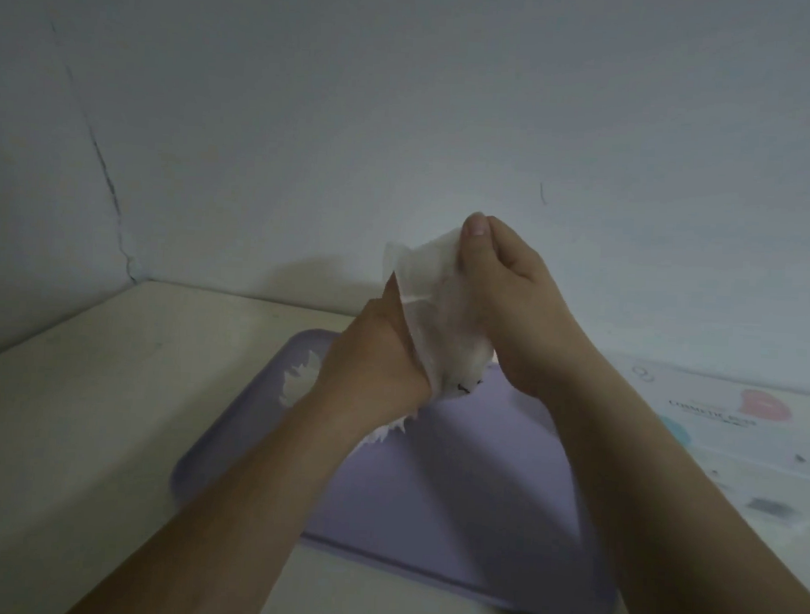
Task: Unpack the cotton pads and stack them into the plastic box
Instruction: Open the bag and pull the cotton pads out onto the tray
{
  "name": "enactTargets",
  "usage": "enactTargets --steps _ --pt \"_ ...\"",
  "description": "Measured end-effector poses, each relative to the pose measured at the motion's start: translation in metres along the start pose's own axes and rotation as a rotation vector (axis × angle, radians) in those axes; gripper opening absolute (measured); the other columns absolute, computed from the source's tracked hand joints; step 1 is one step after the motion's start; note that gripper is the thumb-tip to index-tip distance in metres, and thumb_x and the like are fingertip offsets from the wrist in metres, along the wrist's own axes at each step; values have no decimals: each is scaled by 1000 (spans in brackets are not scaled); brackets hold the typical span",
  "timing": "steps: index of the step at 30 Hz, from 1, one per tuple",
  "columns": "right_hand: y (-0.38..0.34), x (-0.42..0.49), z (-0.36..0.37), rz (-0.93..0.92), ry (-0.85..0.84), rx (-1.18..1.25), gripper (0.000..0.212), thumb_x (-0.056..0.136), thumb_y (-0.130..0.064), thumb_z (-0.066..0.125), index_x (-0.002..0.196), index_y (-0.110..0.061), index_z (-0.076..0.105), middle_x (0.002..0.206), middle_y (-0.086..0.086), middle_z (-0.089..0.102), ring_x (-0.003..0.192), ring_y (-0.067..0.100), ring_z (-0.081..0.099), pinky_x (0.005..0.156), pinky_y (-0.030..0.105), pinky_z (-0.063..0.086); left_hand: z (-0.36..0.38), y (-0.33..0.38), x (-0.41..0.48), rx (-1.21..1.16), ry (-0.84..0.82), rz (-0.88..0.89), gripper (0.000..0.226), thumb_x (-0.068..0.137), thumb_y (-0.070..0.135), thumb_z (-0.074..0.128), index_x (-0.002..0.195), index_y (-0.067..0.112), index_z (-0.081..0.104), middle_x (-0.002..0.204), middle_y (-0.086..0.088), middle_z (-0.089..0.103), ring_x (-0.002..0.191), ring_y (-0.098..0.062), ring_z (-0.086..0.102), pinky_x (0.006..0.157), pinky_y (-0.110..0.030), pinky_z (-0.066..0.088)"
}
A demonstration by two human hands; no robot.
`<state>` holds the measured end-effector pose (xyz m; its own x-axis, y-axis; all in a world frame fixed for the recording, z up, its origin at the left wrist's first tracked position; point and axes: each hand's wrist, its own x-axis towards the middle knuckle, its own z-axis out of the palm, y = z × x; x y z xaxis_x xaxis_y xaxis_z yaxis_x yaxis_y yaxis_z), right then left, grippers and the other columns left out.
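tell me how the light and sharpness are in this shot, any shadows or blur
Head view: dim, bluish, even light with no glare; the left hand, right hand and bag throw a soft shadow on the wall behind them, and the arms darken the tray; everything is slightly soft, and the print at right is barely legible.

Two hands show: left hand (pixel 372 365) and right hand (pixel 510 302). One packet (pixel 423 279), one purple tray (pixel 455 494), one printed box (pixel 723 423).
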<state>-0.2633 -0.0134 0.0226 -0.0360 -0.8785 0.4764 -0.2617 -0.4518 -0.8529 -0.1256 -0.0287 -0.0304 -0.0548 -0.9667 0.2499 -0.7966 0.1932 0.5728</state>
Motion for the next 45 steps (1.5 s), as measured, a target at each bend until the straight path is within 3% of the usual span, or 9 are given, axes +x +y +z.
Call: enactTargets --steps 5,8,13,17,24,28,34,38,45 --pt "8 2 -9 60 -131 15 53 107 -53 51 105 -1 62 94 2 66 89 15 64 84 38 50 -2 -1 -1 -136 27 5 33 79 17 76 101 18 53 78 6 59 75 -20 66 65 -26 53" --pt "18 3 -18 170 -181 39 25 103 -37 65 123 -24 72 118 -6 79 109 11 75 96 36 59 -5 -1 1 -221 90 47 30 78 42 73 100 29 57 90 9 70 87 -18 71 77 -37 60" --pt "26 6 -25 321 -110 -228 42 107 -47 52 140 -23 65 127 -2 72 115 24 70 94 47 62 -16 3 3 -436 115 59 50 77 31 78 123 36 59 109 16 68 98 -9 67 85 -30 57" --pt "20 7 -32 455 59 -96 37 110 -49 41 138 -33 59 115 -4 66 97 24 68 56 42 65 -30 0 3 -352 -61 213 56 74 28 78 122 45 56 112 15 68 100 -8 67 89 -34 58" --pt "15 12 -37 297 315 112 30 109 -37 40 103 -41 69 108 -8 74 101 23 74 73 54 67 -43 -2 -5 231 -592 305 64 74 39 87 131 36 57 128 10 65 107 -7 63 95 -27 50" --pt "10 15 -36 259 284 177 32 111 -33 43 94 -37 70 86 -20 77 82 6 75 68 39 68 -36 6 -6 181 -457 223 94 71 77 75 151 45 39 154 19 34 141 -10 38 115 -26 34" --pt "0 14 -34 214 145 148 28 112 -37 44 100 -37 69 101 -15 75 95 10 74 85 46 67 -29 8 10 -143 214 316 22 91 37 71 105 20 75 97 2 63 87 -15 65 85 -35 56" --pt "-7 9 -29 193 3 128 39 111 -49 43 123 -26 71 114 -1 80 107 22 76 97 57 61 -29 8 10 -274 176 402 37 95 18 65 132 18 66 128 4 68 113 -12 65 101 -34 54" --pt "5 9 -16 255 -77 141 64 93 -70 52 124 -19 74 115 1 81 109 20 77 108 54 55 -26 -3 9 -193 20 253 73 73 43 87 138 32 56 136 7 58 121 -14 60 101 -32 52"
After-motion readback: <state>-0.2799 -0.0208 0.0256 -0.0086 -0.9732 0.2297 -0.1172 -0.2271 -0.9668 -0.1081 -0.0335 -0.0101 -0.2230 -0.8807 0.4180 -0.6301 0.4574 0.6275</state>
